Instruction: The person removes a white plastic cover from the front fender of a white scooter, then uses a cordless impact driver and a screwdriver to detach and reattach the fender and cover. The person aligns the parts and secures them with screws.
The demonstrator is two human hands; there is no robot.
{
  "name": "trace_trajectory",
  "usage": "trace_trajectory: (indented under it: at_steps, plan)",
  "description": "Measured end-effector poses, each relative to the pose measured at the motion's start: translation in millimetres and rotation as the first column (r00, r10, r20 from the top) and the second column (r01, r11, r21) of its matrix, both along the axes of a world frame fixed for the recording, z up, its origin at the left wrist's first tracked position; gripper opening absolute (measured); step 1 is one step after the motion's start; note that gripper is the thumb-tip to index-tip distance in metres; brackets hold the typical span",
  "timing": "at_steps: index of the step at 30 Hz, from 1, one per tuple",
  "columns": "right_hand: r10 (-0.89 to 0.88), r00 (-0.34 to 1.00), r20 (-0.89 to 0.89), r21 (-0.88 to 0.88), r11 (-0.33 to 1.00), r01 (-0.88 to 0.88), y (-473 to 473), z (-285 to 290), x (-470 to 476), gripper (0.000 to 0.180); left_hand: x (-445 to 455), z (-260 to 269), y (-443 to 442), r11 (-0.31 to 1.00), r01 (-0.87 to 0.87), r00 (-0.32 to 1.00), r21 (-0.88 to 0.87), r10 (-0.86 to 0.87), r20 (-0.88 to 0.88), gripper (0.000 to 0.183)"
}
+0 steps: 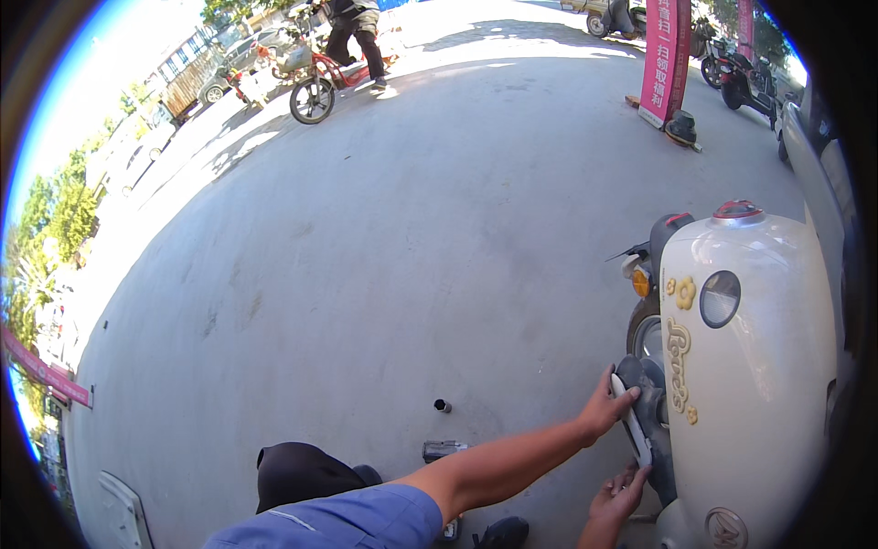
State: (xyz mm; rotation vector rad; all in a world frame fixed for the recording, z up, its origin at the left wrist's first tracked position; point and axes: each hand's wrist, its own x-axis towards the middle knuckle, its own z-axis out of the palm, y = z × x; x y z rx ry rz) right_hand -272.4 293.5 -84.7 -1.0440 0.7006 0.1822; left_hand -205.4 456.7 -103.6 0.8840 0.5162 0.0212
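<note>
To my right stands a cream scooter body with raised flower decorations and a red rear lamp. My left hand reaches across and grips the upper part of a pale elongated trim piece, thumb on its face. This piece lies against a dark plastic part low on the scooter's side, behind which part of the wheel shows. At the trim's lower end are the curled fingers of my right hand. My left forearm partly covers a cordless tool's battery pack on the ground.
A black socket lies on the concrete near the battery pack. At lower left is a pale panel. My knee and shoe are below. A person on a red electric bike and a pink banner stand are farther off.
</note>
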Motion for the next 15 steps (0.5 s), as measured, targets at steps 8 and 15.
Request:
trace_trajectory:
  at_steps: [8, 15]
  plan:
    - [-0.013, 1.0, 0.002, -0.035, 0.999, 0.013, 3, -7, -2, 0.047, 1, -14, -2, 0.934, 0.068, 0.997, 0.35, -0.072, -0.001, 0.098]
    - [-0.002, 1.0, 0.001, -0.127, 0.992, 0.002, 5, 3, -8, 0.048, -4, 8, 11, 0.977, 0.18, 0.981, 0.113, -0.186, 0.047, 0.1]
